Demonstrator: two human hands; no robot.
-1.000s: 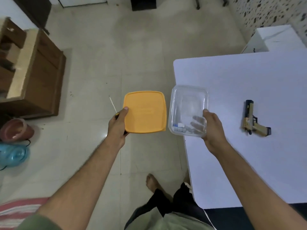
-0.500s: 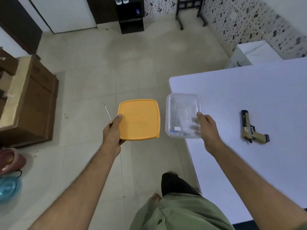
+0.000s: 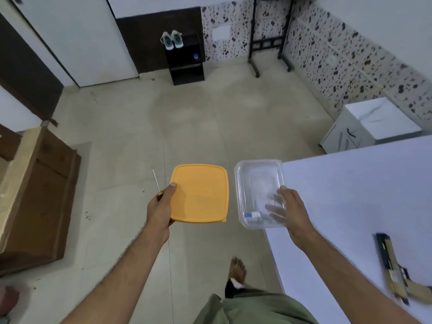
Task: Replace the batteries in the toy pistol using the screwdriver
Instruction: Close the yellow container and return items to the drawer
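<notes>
Fingers [image 3: 274,210] of the person's right hand [image 3: 295,213] show only as a pale blur through the clear plastic container [image 3: 259,183], which that hand grasps by its near right wall, thumb over the rim. The rounded, rectangular tub juts past the left corner of the white table [image 3: 350,195], and whether it rests on the tabletop or is held just above it cannot be told. Small cylinders in its near end, one with a blue-and-white wrap, look like batteries [image 3: 256,217], though they are too smeared to count.

Left of the container, and apart from it, the left hand [image 3: 161,212] pinches a matte orange lid [image 3: 201,192], a rounded square with a raised border, thumb on top and the other fingers hidden beneath. The same hand clasps a screwdriver [image 3: 156,183]; only a sliver of black-and-yellow handle and the thin bare metal shaft stick out beyond the knuckles.

Farther right on the table, well apart from the container, lies the toy pistol [image 3: 395,277], tan with a black slide, on its side; its grip is cut off by the frame's right edge.

Below the lid, a bare foot [image 3: 237,270] stands on glossy beige floor tile [image 3: 187,127]. Left of it a brown wooden cabinet [image 3: 46,202] is only partly in frame.
</notes>
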